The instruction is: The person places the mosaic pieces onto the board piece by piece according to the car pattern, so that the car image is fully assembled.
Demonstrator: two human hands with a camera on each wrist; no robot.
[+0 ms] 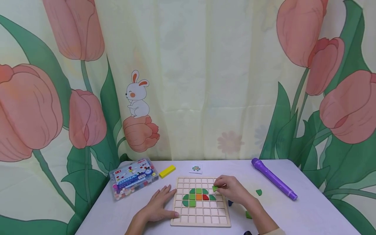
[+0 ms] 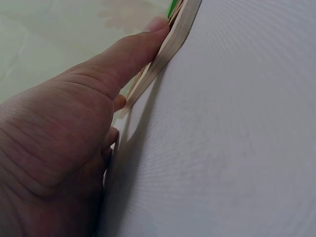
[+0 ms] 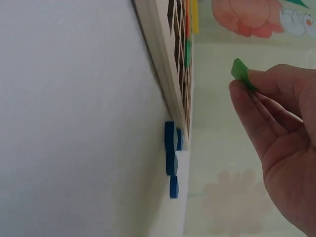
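A wooden grid board (image 1: 207, 220) lies on the table, its cells partly filled with light green, dark green, orange and red tiles (image 1: 199, 196). My right hand (image 1: 232, 189) pinches a small green tile (image 3: 240, 69) between thumb and fingertips, above the board's right side. At the board's left edge lies my left hand (image 1: 158, 205), fingers spread out on the table. Its thumb (image 2: 136, 52) rests on the board's rim near the front left corner. A small card (image 1: 195, 168) with a turtle-like grid picture lies behind the board.
Blue pieces (image 3: 171, 163) lie by the board's right edge. Loose green tiles (image 1: 258, 192) are farther right. A purple microphone-shaped stick (image 1: 274, 179) lies at the back right. At the back left are a clear box of beads (image 1: 133, 178) and a yellow block (image 1: 167, 171).
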